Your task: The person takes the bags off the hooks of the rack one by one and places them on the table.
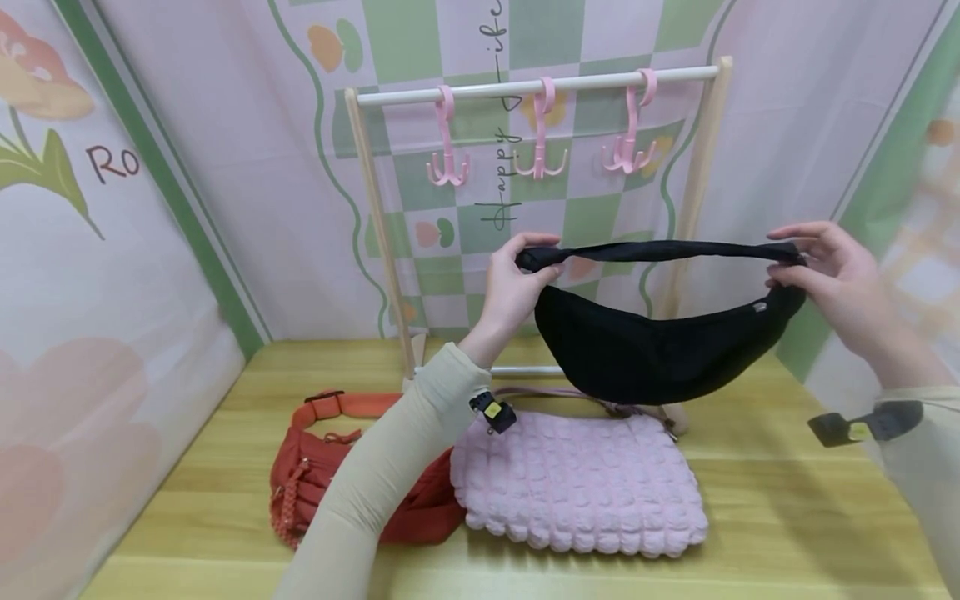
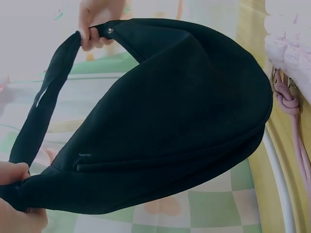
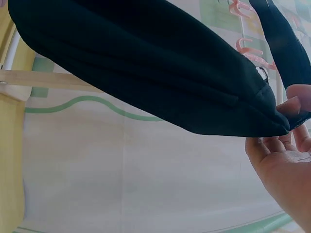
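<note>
A black crescent-shaped shoulder bag [image 1: 660,346] hangs in the air between both hands, its strap stretched across the top. My left hand [image 1: 517,279] pinches the left end, where strap and bag meet, between thumb and fingers. At the other end my right hand [image 1: 840,271] pinches the strap joint near a small metal ring. From the left wrist view, the bag [image 2: 180,107] shows its broad side and a zip line. The right wrist view has the bag's tapered end [image 3: 233,97] running into the right hand's fingers [image 3: 277,145].
Behind the bag stands a rack with a white rail [image 1: 495,87] and wooden posts, carrying three pink hooks [image 1: 540,137]. On the wooden table [image 1: 750,517] lie a pink puffy bag [image 1: 577,483] and, left of it, a red bag [image 1: 322,467]. Patterned cloth [image 1: 210,208] surrounds the table.
</note>
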Action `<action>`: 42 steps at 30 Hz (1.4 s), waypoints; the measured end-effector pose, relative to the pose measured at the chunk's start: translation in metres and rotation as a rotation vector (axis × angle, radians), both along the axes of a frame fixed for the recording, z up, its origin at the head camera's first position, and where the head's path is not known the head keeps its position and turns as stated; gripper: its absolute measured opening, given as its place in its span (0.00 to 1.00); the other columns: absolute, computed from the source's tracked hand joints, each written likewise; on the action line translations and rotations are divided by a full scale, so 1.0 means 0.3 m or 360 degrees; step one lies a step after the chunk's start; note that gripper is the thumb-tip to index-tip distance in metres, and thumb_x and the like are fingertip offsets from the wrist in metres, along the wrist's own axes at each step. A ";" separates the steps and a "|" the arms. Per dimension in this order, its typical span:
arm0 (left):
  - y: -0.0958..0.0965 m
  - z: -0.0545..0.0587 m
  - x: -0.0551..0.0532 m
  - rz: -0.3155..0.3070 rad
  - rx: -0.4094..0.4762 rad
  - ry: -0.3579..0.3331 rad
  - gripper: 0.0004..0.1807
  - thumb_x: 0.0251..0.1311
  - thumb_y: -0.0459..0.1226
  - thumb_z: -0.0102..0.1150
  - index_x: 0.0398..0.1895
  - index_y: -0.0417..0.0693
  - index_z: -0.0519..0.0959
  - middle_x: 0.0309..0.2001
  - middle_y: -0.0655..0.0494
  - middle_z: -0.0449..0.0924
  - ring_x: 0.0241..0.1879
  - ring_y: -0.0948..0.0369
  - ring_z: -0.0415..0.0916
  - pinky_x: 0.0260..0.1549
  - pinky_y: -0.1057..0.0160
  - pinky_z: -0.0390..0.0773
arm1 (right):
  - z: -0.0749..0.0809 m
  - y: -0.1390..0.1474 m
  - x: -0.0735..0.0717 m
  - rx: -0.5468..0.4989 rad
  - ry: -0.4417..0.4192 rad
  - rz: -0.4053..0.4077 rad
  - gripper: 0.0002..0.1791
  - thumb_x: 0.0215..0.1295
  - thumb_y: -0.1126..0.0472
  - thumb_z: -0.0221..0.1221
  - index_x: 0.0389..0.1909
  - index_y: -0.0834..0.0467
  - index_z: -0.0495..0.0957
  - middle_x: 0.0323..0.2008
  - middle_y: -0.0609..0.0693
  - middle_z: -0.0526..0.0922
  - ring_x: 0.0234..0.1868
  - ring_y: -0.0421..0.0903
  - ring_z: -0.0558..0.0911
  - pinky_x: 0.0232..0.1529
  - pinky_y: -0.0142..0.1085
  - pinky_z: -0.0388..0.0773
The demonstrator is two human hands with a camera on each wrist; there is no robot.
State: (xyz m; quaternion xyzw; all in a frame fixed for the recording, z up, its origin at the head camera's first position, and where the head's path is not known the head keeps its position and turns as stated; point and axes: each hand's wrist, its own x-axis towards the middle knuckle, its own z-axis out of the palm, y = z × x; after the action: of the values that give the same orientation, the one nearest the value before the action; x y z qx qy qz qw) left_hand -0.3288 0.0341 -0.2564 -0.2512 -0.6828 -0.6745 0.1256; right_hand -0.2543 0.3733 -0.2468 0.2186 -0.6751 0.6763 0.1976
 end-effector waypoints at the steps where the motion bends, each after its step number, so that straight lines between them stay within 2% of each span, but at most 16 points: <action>1: 0.000 -0.002 -0.001 0.0006 -0.0010 0.0008 0.18 0.52 0.26 0.65 0.47 0.46 0.80 0.48 0.51 0.79 0.46 0.63 0.78 0.42 0.70 0.79 | -0.001 0.002 0.000 -0.0002 0.0012 0.0006 0.22 0.60 0.84 0.48 0.51 0.62 0.73 0.40 0.47 0.81 0.30 0.38 0.83 0.33 0.23 0.79; 8: 0.003 -0.012 0.000 0.0047 -0.0078 0.0029 0.18 0.53 0.26 0.64 0.48 0.47 0.80 0.48 0.56 0.79 0.47 0.64 0.77 0.44 0.69 0.79 | -0.012 0.012 0.002 -0.0014 0.0024 0.0044 0.23 0.60 0.85 0.46 0.52 0.62 0.72 0.44 0.47 0.80 0.31 0.40 0.84 0.35 0.23 0.79; 13: 0.009 -0.016 0.003 0.0057 -0.0086 0.0026 0.19 0.53 0.24 0.63 0.48 0.49 0.79 0.50 0.53 0.80 0.48 0.64 0.77 0.46 0.67 0.79 | -0.020 0.019 0.011 -0.0035 0.0006 0.0056 0.22 0.61 0.84 0.46 0.52 0.62 0.72 0.42 0.48 0.79 0.31 0.41 0.85 0.36 0.24 0.79; 20: 0.015 -0.025 0.008 0.0091 -0.0084 0.0073 0.20 0.53 0.23 0.62 0.49 0.48 0.80 0.49 0.58 0.79 0.49 0.65 0.76 0.43 0.71 0.78 | -0.032 0.036 0.017 -0.0101 0.0003 0.0087 0.22 0.63 0.83 0.43 0.53 0.63 0.70 0.39 0.49 0.79 0.32 0.42 0.85 0.34 0.25 0.80; 27: 0.026 -0.033 0.019 0.0089 -0.0024 0.0085 0.17 0.54 0.23 0.61 0.47 0.46 0.81 0.48 0.52 0.80 0.48 0.62 0.77 0.42 0.67 0.79 | -0.044 0.057 0.021 -0.0178 0.0001 0.0115 0.21 0.65 0.82 0.43 0.54 0.62 0.69 0.42 0.49 0.80 0.34 0.41 0.83 0.32 0.26 0.80; 32: 0.042 -0.043 0.018 0.0074 0.0022 0.0092 0.16 0.56 0.23 0.59 0.46 0.44 0.81 0.48 0.48 0.79 0.43 0.58 0.78 0.38 0.66 0.81 | -0.048 0.070 0.028 -0.0183 -0.0020 0.0109 0.19 0.66 0.79 0.45 0.55 0.62 0.67 0.42 0.49 0.80 0.36 0.40 0.82 0.32 0.27 0.80; 38: 0.052 -0.053 0.029 0.0153 -0.0149 0.0200 0.13 0.61 0.29 0.57 0.48 0.50 0.79 0.48 0.53 0.80 0.42 0.62 0.78 0.38 0.70 0.78 | -0.048 0.085 0.036 -0.0127 -0.0001 0.0110 0.17 0.68 0.75 0.46 0.55 0.61 0.66 0.40 0.51 0.81 0.36 0.41 0.84 0.31 0.28 0.82; 42: 0.056 -0.062 0.036 0.0161 -0.0242 0.0265 0.12 0.64 0.32 0.55 0.49 0.52 0.77 0.42 0.54 0.82 0.38 0.61 0.80 0.35 0.69 0.77 | -0.053 0.101 0.044 -0.0110 0.0017 0.0100 0.17 0.68 0.74 0.47 0.56 0.62 0.65 0.38 0.51 0.83 0.35 0.42 0.86 0.28 0.30 0.82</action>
State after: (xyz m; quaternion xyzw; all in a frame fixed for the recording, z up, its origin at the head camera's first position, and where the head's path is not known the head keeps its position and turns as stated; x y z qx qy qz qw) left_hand -0.3179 0.0508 -0.2750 -0.2802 -0.7310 -0.5904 0.1963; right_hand -0.2412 0.4035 -0.2626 0.2363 -0.6432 0.7039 0.1872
